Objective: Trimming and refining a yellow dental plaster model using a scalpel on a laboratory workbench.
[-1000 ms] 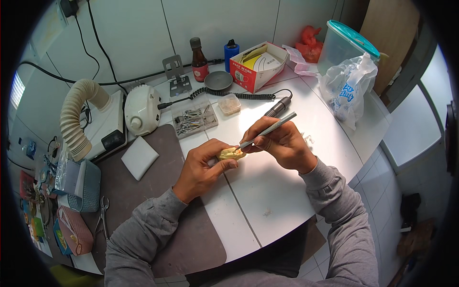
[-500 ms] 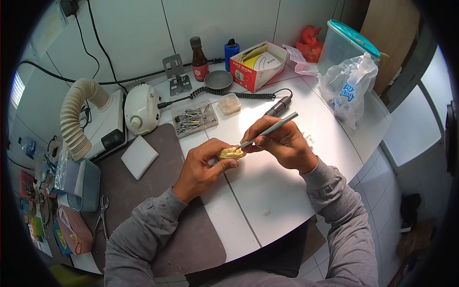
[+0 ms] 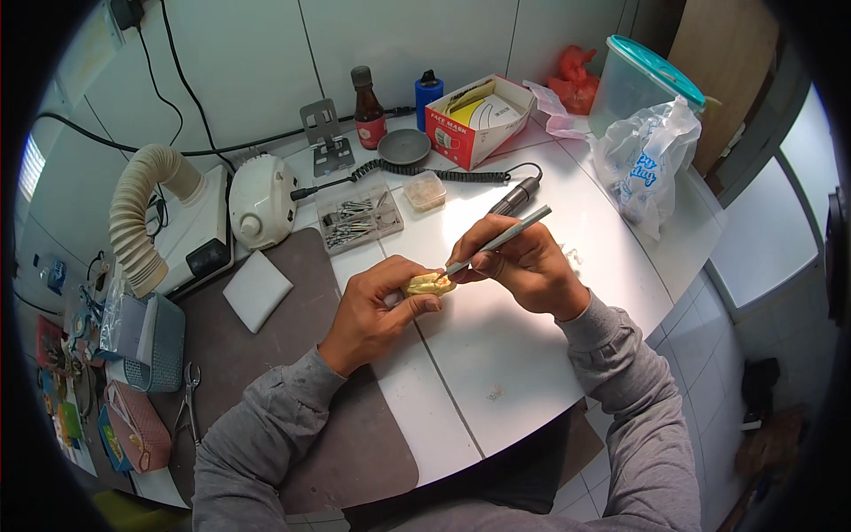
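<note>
Hand (image 3: 374, 304) pinches lumpy yellow piece (image 3: 424, 285) under slim rod (image 3: 512, 233).

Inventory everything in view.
Small piece: 1, yellow, left hand
Tool: 1, grey, right hand
Handpiece: 1, dark, behind tool
Cord: 1, black, rear
Control unit: 1, white, rear
Hose: 1, beige, left
Bit case: 1, clear, centre
Tub: 1, clear, beside case
Stand: 1, grey, rear
Bottle: 1, brown, rear
Dish: 1, grey, rear
Canister: 1, blue, rear
Carton: 1, red, rear
Small bag: 1, red, rear
Large bag: 1, white, right
Bucket: 1, clear, right
Pad: 1, white, on mat
Mat: 1, brown, left
Pliers: 1, silver, left
Basket: 1, blue, left
Container: 1, pink, left
Clutter: uncountable, mixed, far left
Cables: several, black, wall
Table: 1, white, centre
Sleeves: 2, grey, below
Left hand: 1, bare, centre
Right hand: 1, bare, centre
</note>
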The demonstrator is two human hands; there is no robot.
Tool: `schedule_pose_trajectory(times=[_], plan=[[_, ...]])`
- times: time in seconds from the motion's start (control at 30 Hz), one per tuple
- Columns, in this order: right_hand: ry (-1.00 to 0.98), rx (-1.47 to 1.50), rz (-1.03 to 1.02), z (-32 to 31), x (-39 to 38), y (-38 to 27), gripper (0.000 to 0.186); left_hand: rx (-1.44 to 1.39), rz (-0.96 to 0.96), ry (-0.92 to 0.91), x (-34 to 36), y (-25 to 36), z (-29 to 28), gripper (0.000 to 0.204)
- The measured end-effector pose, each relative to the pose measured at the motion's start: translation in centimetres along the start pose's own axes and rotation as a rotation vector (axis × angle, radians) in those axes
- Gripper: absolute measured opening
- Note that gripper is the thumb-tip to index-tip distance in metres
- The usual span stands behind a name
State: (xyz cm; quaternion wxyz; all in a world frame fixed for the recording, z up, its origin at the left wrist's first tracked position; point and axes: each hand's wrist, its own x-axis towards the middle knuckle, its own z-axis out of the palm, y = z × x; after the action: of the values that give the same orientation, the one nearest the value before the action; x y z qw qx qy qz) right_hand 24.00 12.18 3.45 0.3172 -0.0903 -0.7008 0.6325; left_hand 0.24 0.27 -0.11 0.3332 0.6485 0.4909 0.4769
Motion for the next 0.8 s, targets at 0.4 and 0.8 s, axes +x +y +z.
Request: schedule_pose_trajectory(times=[0.4,0.8], plan=[[-0.053,-0.07,-0.047,-0.6,-0.07,0.57,0.013,0.004,-0.002,-0.004,0.07,0.21,-0.06,0.035],[0.003,-0.117,-0.05,0.13,0.07,-0.04,0.011,0.021,-0.01,-0.013,0.06,0.57,-0.04,0.034]])
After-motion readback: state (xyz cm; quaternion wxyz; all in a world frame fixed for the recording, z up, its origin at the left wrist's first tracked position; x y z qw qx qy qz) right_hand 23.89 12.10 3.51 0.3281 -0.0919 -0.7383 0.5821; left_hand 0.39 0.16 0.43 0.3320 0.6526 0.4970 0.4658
